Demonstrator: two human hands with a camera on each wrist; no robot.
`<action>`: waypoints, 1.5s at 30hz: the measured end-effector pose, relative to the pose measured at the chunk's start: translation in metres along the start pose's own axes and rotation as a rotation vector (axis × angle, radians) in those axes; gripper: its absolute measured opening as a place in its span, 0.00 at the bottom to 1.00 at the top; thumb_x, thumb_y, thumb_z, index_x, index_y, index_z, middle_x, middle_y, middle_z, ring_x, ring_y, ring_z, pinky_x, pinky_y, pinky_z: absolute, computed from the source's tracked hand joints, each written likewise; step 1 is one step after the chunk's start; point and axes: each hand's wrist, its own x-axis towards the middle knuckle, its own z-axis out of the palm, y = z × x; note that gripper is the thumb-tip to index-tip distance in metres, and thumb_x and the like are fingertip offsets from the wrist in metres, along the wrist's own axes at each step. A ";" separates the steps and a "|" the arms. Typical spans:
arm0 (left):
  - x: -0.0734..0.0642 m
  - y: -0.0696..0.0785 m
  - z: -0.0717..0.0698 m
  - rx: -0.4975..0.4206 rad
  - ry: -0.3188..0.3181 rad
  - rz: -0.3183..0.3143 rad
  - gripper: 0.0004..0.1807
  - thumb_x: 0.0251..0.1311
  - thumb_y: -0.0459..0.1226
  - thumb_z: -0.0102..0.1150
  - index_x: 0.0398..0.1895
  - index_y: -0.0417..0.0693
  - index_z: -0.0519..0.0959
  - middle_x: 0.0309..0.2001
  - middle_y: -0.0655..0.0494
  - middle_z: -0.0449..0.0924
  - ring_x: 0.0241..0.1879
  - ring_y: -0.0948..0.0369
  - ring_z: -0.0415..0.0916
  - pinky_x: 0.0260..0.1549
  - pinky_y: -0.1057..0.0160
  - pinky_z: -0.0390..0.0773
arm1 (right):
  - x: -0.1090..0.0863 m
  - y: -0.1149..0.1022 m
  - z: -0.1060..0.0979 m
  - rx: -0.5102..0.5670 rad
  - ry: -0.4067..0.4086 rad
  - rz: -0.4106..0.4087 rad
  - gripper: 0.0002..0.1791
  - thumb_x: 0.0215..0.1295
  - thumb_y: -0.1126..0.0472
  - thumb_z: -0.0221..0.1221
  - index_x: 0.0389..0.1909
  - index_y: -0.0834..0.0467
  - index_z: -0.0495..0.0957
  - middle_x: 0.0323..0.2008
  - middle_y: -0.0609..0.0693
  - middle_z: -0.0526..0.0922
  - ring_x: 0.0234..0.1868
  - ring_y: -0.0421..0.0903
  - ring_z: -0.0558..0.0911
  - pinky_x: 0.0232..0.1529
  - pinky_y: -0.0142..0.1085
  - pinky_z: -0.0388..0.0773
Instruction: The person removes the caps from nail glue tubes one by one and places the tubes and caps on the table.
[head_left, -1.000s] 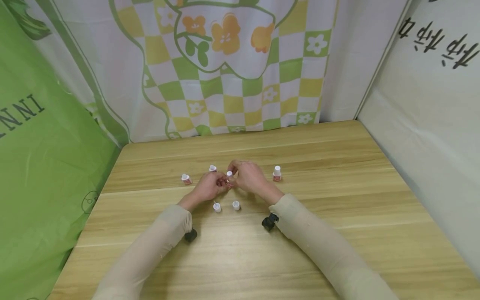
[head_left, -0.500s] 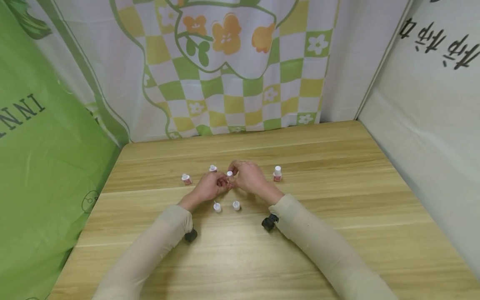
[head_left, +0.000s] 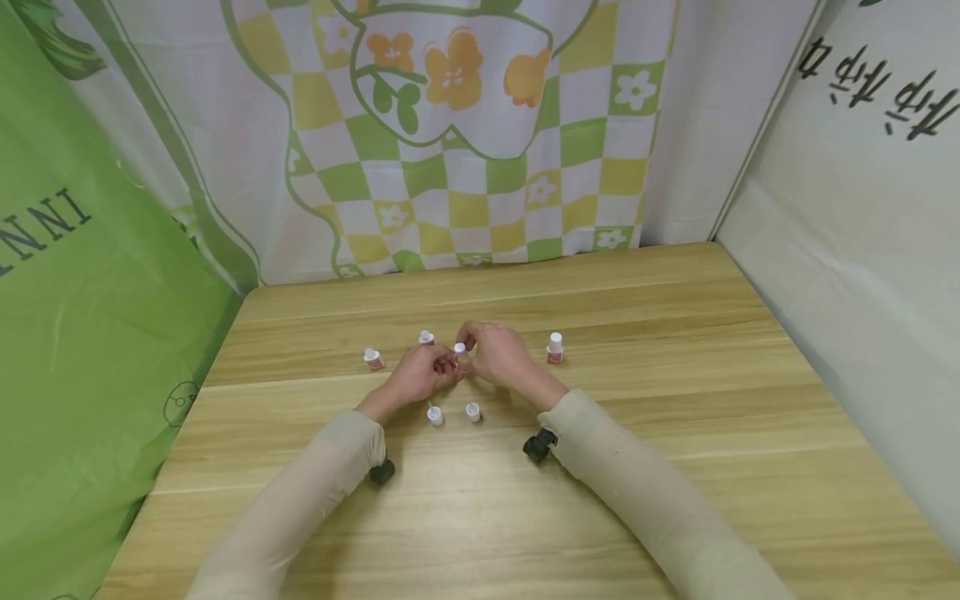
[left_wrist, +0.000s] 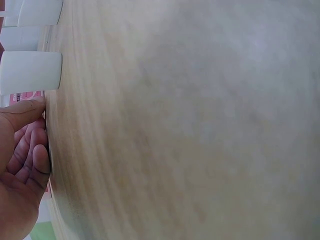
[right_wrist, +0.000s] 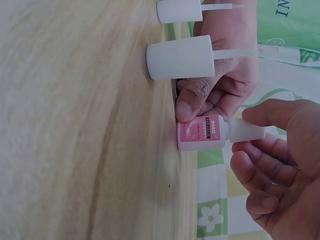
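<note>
A small nail glue bottle [right_wrist: 199, 134] with a pink label stands upright on the table between the hands. My left hand [head_left: 417, 372] holds its lower part, the thumb lying against the label. At the top, my right hand [head_left: 498, 354] pinches the white cap [right_wrist: 254, 132] between thumb and fingers, its other fingers loosely curled. The cap sits on the bottle's neck. Nearer to me, two loose white brush caps, one on the left [head_left: 435, 415] and one on the right [head_left: 472, 412], stand with their thin brushes pointing up. In the left wrist view the loose cap [left_wrist: 31, 72] partly hides the label.
Two similar bottles without tall caps, one at the far left [head_left: 373, 360] and one behind the left hand [head_left: 427, 337], stand on the wooden table [head_left: 480, 517]. Right of my right hand stands a capped bottle [head_left: 555, 348]. A checked cloth [head_left: 480, 192] hangs behind the table.
</note>
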 end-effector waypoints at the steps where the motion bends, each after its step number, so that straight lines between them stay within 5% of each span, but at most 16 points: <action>1: 0.000 0.000 0.000 -0.003 0.001 0.001 0.03 0.53 0.37 0.64 0.30 0.49 0.81 0.26 0.61 0.81 0.26 0.68 0.75 0.31 0.68 0.75 | 0.000 0.000 0.000 -0.005 0.001 -0.004 0.10 0.55 0.54 0.63 0.38 0.47 0.77 0.36 0.40 0.83 0.38 0.42 0.80 0.40 0.38 0.76; 45: 0.000 0.000 -0.001 -0.009 -0.002 0.012 0.04 0.52 0.39 0.65 0.30 0.49 0.81 0.25 0.60 0.81 0.26 0.68 0.75 0.32 0.68 0.76 | -0.001 0.000 -0.001 0.008 -0.001 0.013 0.13 0.54 0.51 0.64 0.39 0.48 0.77 0.36 0.42 0.83 0.35 0.41 0.79 0.37 0.37 0.75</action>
